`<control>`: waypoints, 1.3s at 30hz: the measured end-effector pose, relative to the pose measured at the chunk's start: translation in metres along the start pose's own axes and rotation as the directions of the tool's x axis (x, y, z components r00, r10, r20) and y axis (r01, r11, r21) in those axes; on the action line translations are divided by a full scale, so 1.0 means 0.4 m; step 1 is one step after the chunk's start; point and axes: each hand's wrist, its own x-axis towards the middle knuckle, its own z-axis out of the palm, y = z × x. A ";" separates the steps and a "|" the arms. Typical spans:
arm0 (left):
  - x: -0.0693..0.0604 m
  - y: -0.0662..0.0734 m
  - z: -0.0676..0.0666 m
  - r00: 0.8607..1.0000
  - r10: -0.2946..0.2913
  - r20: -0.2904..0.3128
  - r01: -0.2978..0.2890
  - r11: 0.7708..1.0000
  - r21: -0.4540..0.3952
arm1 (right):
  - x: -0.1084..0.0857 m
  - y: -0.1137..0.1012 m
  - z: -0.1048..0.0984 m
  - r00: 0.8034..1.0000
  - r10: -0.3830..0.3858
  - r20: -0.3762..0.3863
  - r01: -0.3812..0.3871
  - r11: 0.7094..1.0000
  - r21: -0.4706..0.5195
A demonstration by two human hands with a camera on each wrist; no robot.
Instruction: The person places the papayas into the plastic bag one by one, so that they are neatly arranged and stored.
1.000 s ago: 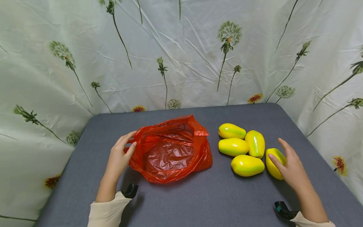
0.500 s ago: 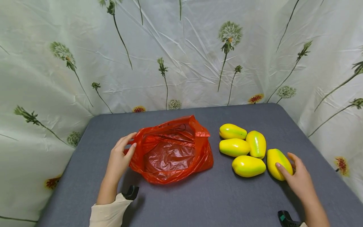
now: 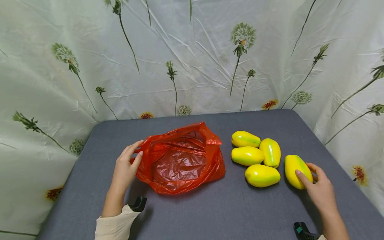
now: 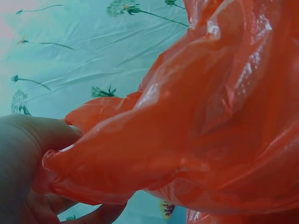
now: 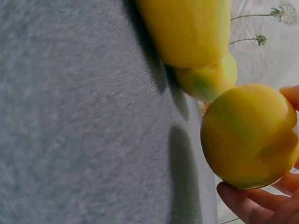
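Note:
A red plastic bag [image 3: 180, 163] lies on the grey table with its mouth wide, and nothing shows inside. At its left rim my left hand [image 3: 127, 166] holds the bag; the left wrist view has the crumpled plastic [image 4: 117, 158] between thumb and fingers. On the right, my right hand [image 3: 321, 188] grips a yellow papaya [image 3: 297, 171] with a green tinge, thumb on the near side and fingers around the far side. In the right wrist view this papaya [image 5: 247, 135] appears slightly raised, apart from its shadow on the tabletop.
Several more yellow papayas [image 3: 246, 155] lie grouped between the bag and my right hand, the nearest papaya [image 3: 262, 175] lowest. The grey table [image 3: 222, 213] has rounded far corners. A flowered white cloth [image 3: 204, 60] hangs behind and beside it.
My right hand has come round the rightmost papaya and taken hold of it, shifting it slightly right, away from the others. My left hand and the bag stay nearly still.

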 end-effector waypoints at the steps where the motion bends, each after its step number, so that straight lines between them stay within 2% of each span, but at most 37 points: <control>1: 0.000 -0.001 0.000 1.000 0.001 0.000 -0.001 1.000 -0.001 | 0.010 0.018 0.005 1.000 -0.008 -0.019 0.008 1.000 -0.002; 5: 0.000 -0.002 -0.001 1.000 0.004 -0.002 -0.004 1.000 -0.007 | 0.046 0.074 0.018 0.996 -0.051 -0.075 0.049 0.999 -0.024; 8: -0.001 -0.001 -0.001 1.000 0.002 -0.002 -0.002 1.000 -0.010 | 0.053 0.069 0.025 0.989 -0.091 -0.114 0.088 0.996 -0.031; 10: -0.002 -0.001 -0.002 1.000 0.000 -0.002 0.000 1.000 -0.008 | 0.039 0.021 0.019 0.984 -0.119 -0.131 0.118 0.993 -0.015; 15: -0.005 0.001 -0.002 1.000 -0.003 0.002 0.003 1.000 -0.001 | -0.026 -0.163 -0.016 0.971 -0.197 -0.135 0.204 0.978 0.044; 17: -0.007 0.001 -0.002 1.000 -0.007 0.005 0.007 1.000 0.006 | -0.038 -0.207 -0.021 0.963 -0.231 -0.136 0.240 0.969 0.056; 24: -0.010 0.002 -0.004 1.000 -0.015 0.008 0.015 1.000 0.012 | -0.030 -0.285 -0.012 0.929 -0.336 -0.153 0.352 0.931 0.094; 32: -0.005 0.004 -0.004 1.000 -0.006 0.007 0.006 1.000 0.010 | -0.025 -0.386 0.017 0.877 -0.457 -0.146 0.476 0.866 0.151; 36: -0.004 0.005 -0.003 1.000 -0.003 0.006 0.003 1.000 0.011 | -0.020 -0.432 0.039 0.845 -0.521 -0.117 0.534 0.827 0.177; 39: -0.005 0.004 -0.004 1.000 -0.004 0.002 0.004 1.000 -0.003 | -0.017 -0.467 0.056 0.811 -0.579 -0.088 0.584 0.788 0.195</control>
